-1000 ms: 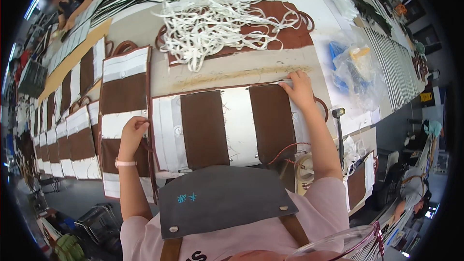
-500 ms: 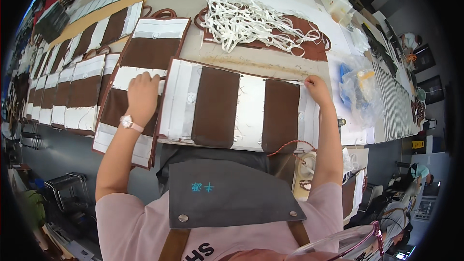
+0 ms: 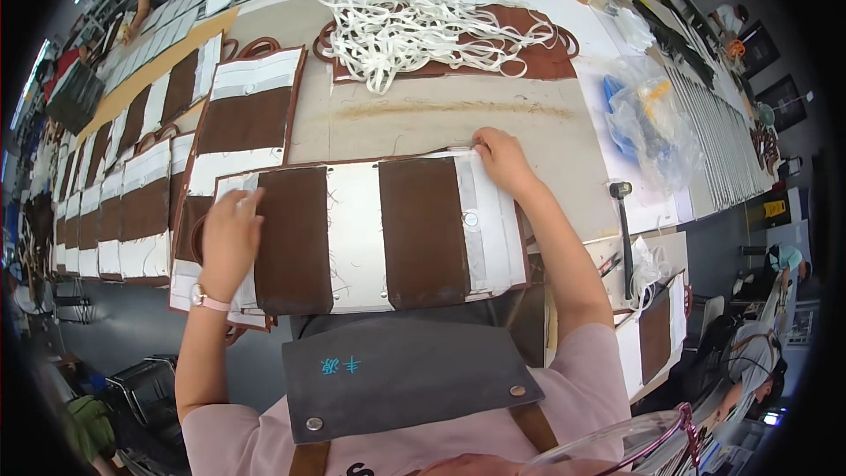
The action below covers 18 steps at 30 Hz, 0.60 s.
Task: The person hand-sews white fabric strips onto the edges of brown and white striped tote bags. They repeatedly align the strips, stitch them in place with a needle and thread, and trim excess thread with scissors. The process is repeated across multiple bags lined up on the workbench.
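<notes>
A brown-and-white panel (image 3: 370,234) is laid flat on the counter (image 3: 441,115).
Its left end is pressed by the flat, open left hand (image 3: 231,242); its far right corner is pinched by the right hand (image 3: 502,161).

head camera looks down, close, probably tilted forward.

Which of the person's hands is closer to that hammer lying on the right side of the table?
The right hand. It rests on the far right corner of the brown and white panel, left of the hammer. The left hand presses the panel's opposite end.
</notes>
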Motion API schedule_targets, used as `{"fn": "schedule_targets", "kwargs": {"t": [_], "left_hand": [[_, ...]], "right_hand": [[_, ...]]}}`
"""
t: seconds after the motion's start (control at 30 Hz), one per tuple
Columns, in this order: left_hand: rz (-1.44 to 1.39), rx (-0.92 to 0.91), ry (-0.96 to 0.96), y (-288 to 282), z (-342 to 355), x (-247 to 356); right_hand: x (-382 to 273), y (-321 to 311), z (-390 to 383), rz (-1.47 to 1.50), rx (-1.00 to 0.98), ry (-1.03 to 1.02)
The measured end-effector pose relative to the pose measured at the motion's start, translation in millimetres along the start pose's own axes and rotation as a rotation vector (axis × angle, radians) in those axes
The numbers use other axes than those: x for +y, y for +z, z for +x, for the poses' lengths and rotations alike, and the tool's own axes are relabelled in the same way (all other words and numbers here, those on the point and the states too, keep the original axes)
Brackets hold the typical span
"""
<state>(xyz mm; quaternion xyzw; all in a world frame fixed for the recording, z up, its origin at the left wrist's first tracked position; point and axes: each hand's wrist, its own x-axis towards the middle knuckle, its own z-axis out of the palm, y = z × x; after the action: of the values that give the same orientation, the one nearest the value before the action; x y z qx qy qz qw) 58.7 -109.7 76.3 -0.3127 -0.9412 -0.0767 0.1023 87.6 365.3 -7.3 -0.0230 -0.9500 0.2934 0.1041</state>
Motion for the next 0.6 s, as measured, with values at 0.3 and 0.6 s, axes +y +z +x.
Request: {"fn": "schedule_targets", "kwargs": {"t": [0.3, 0.6], "left_hand": [[-0.335, -0.279, 0.541, 65.9, 70.5, 109.0], [-0.465, -0.300, 0.630, 117.2, 111.9, 122.5]], "right_hand": [[-2.0, -6.9, -14.4, 0.016, 0.123, 0.002], [5.1, -35.4, -2.4, -0.315, -0.117, -0.090]]}}
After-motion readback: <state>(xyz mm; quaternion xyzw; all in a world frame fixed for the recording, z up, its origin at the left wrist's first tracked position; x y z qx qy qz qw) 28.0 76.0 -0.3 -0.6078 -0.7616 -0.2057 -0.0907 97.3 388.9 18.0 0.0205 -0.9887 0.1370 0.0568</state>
